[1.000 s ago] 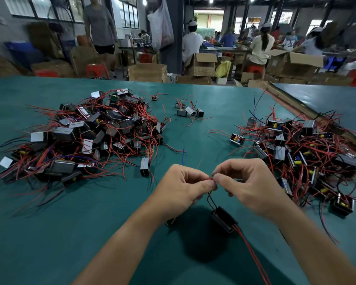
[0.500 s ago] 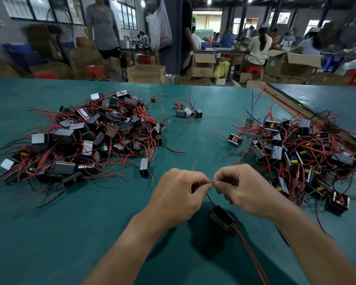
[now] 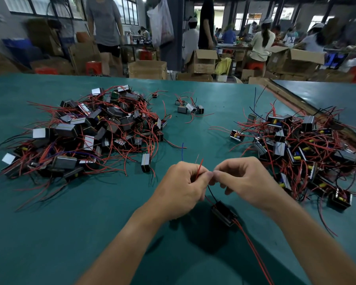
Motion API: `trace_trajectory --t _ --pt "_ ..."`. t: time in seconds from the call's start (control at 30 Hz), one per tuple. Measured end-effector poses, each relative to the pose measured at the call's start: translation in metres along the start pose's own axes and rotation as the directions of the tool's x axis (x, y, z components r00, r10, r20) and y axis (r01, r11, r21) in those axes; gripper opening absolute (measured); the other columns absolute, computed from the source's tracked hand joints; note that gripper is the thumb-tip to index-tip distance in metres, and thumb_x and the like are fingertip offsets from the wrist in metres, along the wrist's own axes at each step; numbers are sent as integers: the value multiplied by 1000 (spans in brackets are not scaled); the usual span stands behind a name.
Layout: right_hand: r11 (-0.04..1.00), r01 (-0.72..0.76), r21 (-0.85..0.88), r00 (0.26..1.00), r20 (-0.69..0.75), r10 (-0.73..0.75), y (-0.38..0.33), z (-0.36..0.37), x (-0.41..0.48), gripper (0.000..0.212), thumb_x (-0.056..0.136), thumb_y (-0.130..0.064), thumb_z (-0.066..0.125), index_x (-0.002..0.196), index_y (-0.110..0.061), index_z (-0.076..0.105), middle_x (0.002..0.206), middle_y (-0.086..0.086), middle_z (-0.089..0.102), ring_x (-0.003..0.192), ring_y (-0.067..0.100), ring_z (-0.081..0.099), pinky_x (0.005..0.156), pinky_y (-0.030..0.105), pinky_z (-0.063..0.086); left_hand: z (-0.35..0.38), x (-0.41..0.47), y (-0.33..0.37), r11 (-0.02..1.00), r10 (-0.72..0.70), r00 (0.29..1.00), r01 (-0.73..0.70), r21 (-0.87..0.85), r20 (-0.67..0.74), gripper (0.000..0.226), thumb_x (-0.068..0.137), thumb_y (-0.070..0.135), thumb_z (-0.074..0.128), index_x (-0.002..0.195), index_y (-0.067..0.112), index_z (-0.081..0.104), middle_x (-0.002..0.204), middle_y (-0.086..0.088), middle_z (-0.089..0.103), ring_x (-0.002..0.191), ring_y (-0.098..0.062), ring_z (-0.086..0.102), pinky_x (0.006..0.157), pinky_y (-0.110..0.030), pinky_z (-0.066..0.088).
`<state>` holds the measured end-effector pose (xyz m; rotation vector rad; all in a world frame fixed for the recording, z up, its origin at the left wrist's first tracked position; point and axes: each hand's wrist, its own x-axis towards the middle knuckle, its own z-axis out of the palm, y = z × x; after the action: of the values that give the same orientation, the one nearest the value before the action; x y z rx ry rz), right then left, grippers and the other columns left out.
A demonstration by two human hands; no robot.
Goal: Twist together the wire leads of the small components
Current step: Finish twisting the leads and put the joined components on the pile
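Twisting leads, one component at a time, loads left

Left hand (image 3: 181, 188) and right hand (image 3: 245, 182) pinch the wire leads (image 3: 210, 189) together; the component (image 3: 223, 212) dangles just below them. Big pile (image 3: 86, 130) left, another pile (image 3: 300, 145) right; can't tell which is finished.

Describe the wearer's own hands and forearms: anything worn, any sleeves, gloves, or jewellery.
Both arms are bare as far as the frame shows: no sleeves reach the forearms. The left hand and the right hand wear no gloves, and no rings, watch or wristband show on the visible sides. The fingers are uncovered, with no tape or finger cots visible. Nails look short where visible.
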<state>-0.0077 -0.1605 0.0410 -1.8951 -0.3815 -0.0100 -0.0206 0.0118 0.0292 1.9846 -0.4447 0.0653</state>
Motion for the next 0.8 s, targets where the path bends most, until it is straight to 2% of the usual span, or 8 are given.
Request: trace_trajectory --t 0.07,0.13,0.27,0.4,0.6,0.7,0.8 --pt "999 -7 44 1000 0 7 -1 -1 0 20 87 -2 67 69 -10 72 60 11 63 56 14 51 48 23 48 0 0 -1 1000 0 1000 0 3 23 42 99 22 53 58 11 58 45 -1 52 39 -6 34 43 -26 28" --pt "996 1 92 1000 -12 0 -3 -2 -1 22 87 1 66 69 -10 72 60 9 62 56 14 51 48 23 48 -1 1 -2 1000 -11 999 10 13 42 40 99 24 53 62 10 61 48 -5 57 43 -10 38 46 -32 32" --pt "988 -44 150 998 42 38 -5 -2 -2 25 88 0 65 68 -12 72 62 6 65 54 11 53 49 22 48 -1 1 -2 999 -31 998 30 11 62 34 98 21 56 64 20 62 47 6 55 40 -2 40 44 -17 31" --pt "977 -146 155 987 95 132 -3 -2 -2 19 90 -7 65 72 -10 71 62 1 62 53 9 51 50 21 48 -3 0 -2 1000 -16 998 14 23 66 26 97 20 57 73 15 66 49 5 57 35 -1 36 40 -14 28" --pt "972 -125 200 986 134 99 -4 -9 -5 16 87 0 65 73 -8 69 60 3 62 53 9 53 51 20 49 -3 -2 2 999 -18 998 16 37 65 25 97 20 59 74 12 66 50 3 57 34 -1 38 39 -11 27" --pt "999 1 45 997 80 -4 -4 -4 -5 20 90 3 62 73 -8 64 61 3 59 54 10 53 52 25 51 -2 -1 1 999 -32 997 29 43 64 27 98 22 56 72 18 61 51 4 54 38 -3 37 43 -17 30" --pt "977 113 -178 994 10 -113 -1 4 -4 18 93 -3 59 77 -10 59 63 3 56 58 14 50 57 44 52 2 0 -1 999 -42 998 41 24 42 16 98 27 53 85 18 56 57 -2 55 47 -14 39 49 -31 35"
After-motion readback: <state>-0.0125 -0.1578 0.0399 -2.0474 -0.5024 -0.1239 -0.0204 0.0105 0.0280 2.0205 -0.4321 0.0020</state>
